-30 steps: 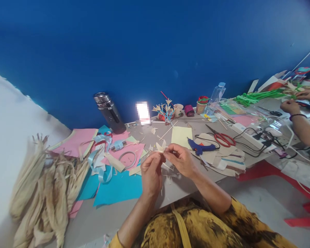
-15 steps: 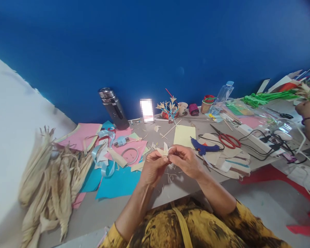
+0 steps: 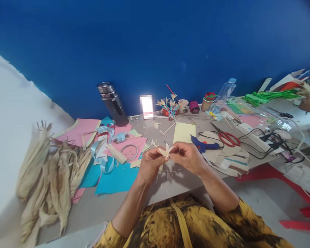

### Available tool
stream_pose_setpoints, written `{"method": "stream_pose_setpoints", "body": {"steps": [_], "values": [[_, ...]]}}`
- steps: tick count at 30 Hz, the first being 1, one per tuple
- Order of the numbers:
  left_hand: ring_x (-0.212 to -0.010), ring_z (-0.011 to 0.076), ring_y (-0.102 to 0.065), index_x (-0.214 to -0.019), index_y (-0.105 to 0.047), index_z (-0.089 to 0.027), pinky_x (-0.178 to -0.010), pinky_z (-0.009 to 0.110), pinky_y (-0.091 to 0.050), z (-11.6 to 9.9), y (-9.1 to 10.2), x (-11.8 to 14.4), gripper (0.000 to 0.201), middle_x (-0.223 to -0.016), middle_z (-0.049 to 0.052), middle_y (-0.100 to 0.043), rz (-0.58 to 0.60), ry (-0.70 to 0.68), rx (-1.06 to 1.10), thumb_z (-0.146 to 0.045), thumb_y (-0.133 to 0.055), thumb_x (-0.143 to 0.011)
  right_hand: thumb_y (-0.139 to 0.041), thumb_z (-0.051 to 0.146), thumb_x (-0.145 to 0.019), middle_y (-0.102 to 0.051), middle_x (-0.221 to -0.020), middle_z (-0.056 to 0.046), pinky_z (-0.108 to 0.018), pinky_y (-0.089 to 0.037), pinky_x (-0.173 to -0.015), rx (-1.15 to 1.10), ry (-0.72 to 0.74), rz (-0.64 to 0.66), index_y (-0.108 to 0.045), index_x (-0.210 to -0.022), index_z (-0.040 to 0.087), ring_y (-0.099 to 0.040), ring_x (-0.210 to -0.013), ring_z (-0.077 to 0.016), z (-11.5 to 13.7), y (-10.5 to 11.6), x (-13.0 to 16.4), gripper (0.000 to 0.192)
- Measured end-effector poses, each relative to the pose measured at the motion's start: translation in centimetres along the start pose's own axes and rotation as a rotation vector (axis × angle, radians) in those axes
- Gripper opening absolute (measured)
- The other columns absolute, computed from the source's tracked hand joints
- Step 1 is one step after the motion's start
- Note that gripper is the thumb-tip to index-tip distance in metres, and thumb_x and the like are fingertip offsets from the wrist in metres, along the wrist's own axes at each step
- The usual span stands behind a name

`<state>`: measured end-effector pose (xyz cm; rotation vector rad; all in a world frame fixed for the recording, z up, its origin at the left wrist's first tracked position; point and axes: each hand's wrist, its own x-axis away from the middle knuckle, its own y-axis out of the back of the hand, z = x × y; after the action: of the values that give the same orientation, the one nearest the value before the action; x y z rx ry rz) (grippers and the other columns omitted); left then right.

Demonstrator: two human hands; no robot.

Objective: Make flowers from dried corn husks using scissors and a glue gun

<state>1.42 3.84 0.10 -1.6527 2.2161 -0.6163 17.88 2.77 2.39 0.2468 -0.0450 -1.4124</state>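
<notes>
A small cream flower (image 3: 166, 151) with pointed petals, looking like dried corn husk, is pinched between my two hands over the table. My left hand (image 3: 151, 161) closes thumb and fingers on its left side. On the other side, my right hand (image 3: 186, 156) grips it near the base and right petal. Husk scraps (image 3: 169, 174) lie just below my hands. Right of my hands rests a blue glue gun (image 3: 205, 144), with red-handled scissors (image 3: 226, 136) beyond it. A yellow paper sheet (image 3: 184, 132) lies behind my right hand.
Dried corn husks (image 3: 51, 182) hang over the table's left side. A dark thermos (image 3: 113, 105) stands by the wall. Small husk flowers (image 3: 170, 105) stand behind my hands. Right are a power strip (image 3: 258, 139), cables, a plastic bottle (image 3: 224, 94) and another person's hand (image 3: 308, 105).
The flower's petals now appear more spread and face upward, with a petal at the fingers of my right hand. Both hands stay close together. The camera view has shifted slightly.
</notes>
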Motion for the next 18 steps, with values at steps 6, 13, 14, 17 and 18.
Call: {"method": "stream_pose_setpoints", "body": {"steps": [6, 13, 14, 17, 18], "values": [[-0.072, 0.0142, -0.058, -0.077, -0.073, -0.016, -0.076, 0.029, -0.045, 1.2, -0.1, 0.3, 0.019, -0.074, 0.001, -0.067, -0.025, -0.094, 0.051, -0.025, -0.086, -0.066, -0.062, 0.027, -0.081, -0.054, -0.065, 0.003, -0.021, -0.031, -0.049, 0.041, 0.041, -0.02, -0.065, -0.08, 0.016, -0.041, -0.053, -0.0085, 0.6, -0.8, 0.1, 0.012], [-0.08, 0.0157, -0.056, -0.081, -0.067, -0.019, -0.077, 0.027, -0.043, 1.0, 0.3, 0.4, 0.017, -0.083, 0.001, -0.062, -0.22, -0.339, -0.253, -0.03, -0.079, -0.076, -0.064, 0.035, -0.085, -0.059, -0.073, 0.0, -0.023, -0.036, -0.054, 0.041, 0.066, -0.053, -0.068, -0.09, 0.017, -0.045, -0.059, -0.0113, -0.1, -0.7, 0.2, 0.018], [-0.082, 0.0162, -0.056, -0.081, -0.066, -0.02, -0.078, 0.027, -0.042, 1.0, 0.4, 0.4, 0.016, -0.085, 0.001, -0.062, -0.247, -0.385, -0.304, -0.03, -0.078, -0.077, -0.067, 0.036, -0.083, -0.059, -0.072, 0.0, -0.024, -0.036, -0.054, 0.034, 0.065, -0.075, -0.067, -0.087, 0.018, -0.045, -0.059, -0.0117, -0.2, -0.7, 0.2, 0.019], [-0.087, 0.0181, -0.056, -0.082, -0.064, -0.021, -0.081, 0.028, -0.042, 1.0, 0.8, 0.3, 0.013, -0.089, 0.002, -0.062, -0.266, -0.458, -0.396, -0.031, -0.073, -0.081, -0.073, 0.038, -0.079, -0.056, -0.066, 0.001, -0.024, -0.035, -0.053, 0.014, 0.08, -0.105, -0.061, -0.075, 0.018, -0.044, -0.057, -0.0118, -0.4, -0.8, 0.3, 0.023], [-0.088, 0.0183, -0.056, -0.082, -0.063, -0.021, -0.081, 0.028, -0.042, 0.9, 0.8, 0.3, 0.013, -0.089, 0.002, -0.062, -0.272, -0.461, -0.414, -0.031, -0.073, -0.082, -0.072, 0.038, -0.079, -0.055, -0.064, 0.002, -0.024, -0.034, -0.052, 0.012, 0.088, -0.102, -0.06, -0.073, 0.018, -0.043, -0.056, -0.0115, -0.5, -0.8, 0.3, 0.024]]}}
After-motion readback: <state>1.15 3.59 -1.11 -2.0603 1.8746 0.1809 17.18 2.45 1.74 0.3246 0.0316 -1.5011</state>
